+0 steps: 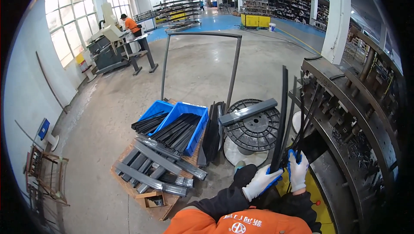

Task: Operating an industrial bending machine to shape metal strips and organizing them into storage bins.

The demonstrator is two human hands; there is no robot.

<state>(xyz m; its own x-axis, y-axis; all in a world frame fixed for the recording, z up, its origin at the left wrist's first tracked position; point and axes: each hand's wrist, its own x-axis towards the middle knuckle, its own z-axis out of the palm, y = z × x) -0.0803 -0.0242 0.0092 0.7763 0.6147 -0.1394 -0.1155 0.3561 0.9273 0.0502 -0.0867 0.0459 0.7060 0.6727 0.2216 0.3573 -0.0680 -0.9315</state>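
My left hand, in a white and blue glove, is closed around the lower part of some long black strips that stand nearly upright. Close beside it, my gloved right hand is wrapped round more thin black strips, which fan out above it. How many strips each hand has cannot be made out. A dark metal machine rises just to the right of both hands. Left of them, a wrapped bundle lies across a black spool.
Two blue bins of black strips stand on a wooden pallet with several wrapped bundles. Behind them rises a metal frame. A co-worker in orange is at a machine by the windows. A pillar stands behind the right machine.
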